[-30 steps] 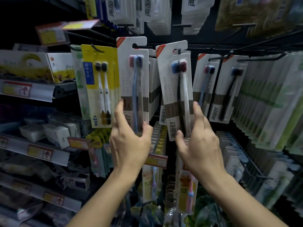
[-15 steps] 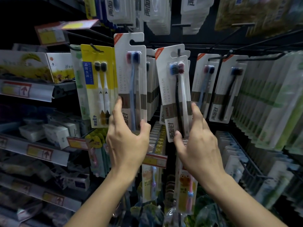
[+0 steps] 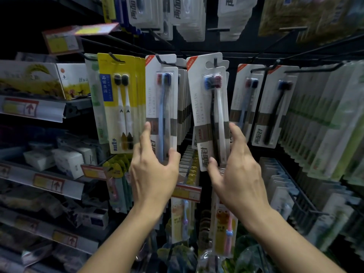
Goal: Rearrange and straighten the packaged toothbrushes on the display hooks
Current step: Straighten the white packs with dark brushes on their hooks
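Item: two packaged toothbrush cards at the front of adjacent display hooks, placed here relative to the yellow twin-brush pack (image 3: 120,103).

- Left hand (image 3: 152,174): just right of the yellow pack, your fingers and thumb pinched the lower edges of the blue-brush card (image 3: 162,107). That card hung on its hook (image 3: 160,59) nearly upright.
- Right hand (image 3: 238,174): further right of the yellow pack, your thumb and fingers held the bottom of the black-and-white-brush card (image 3: 209,111). This card sat on its own hook (image 3: 215,61), with its foot tilted toward the yellow pack.

Risk, as judged: the tilted card's slot looked only partly seated, so letting go at that angle could have left it crooked or let it slip off the hook end. A pull downward by either hand might also have torn a hang tab or dragged the cards stacked behind it forward.

Change from a second before: the blue-brush card then stood raised, its hang hole above the hook; it had since come down onto the hook. The right card stayed hooked and kept its lean.
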`<state>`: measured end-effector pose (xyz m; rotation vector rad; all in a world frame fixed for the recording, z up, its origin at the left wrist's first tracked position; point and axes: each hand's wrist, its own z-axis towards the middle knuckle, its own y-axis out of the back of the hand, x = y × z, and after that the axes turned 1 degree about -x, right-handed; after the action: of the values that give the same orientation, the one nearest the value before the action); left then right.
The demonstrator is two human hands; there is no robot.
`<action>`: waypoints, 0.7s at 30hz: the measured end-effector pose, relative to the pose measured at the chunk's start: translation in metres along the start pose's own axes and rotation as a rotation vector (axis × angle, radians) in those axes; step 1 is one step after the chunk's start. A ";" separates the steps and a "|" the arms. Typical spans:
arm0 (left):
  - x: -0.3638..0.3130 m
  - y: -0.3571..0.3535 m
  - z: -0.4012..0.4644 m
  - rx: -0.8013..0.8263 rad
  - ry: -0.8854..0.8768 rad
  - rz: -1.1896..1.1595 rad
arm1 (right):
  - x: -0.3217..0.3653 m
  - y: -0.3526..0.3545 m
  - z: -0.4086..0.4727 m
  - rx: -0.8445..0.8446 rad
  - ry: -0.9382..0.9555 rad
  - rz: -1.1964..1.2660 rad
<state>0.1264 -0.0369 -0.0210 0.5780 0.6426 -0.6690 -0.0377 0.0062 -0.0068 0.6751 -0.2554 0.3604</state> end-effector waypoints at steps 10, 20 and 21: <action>0.001 -0.004 0.012 0.054 -0.017 0.018 | 0.001 -0.004 0.006 0.017 0.000 0.014; 0.006 -0.022 0.037 0.151 0.001 0.076 | 0.003 -0.007 0.023 0.133 -0.053 -0.027; 0.006 -0.025 0.039 0.154 0.001 0.075 | 0.003 -0.008 0.025 0.149 -0.070 -0.014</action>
<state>0.1263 -0.0814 -0.0060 0.7425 0.5706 -0.6509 -0.0342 -0.0149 0.0086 0.8364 -0.2920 0.3446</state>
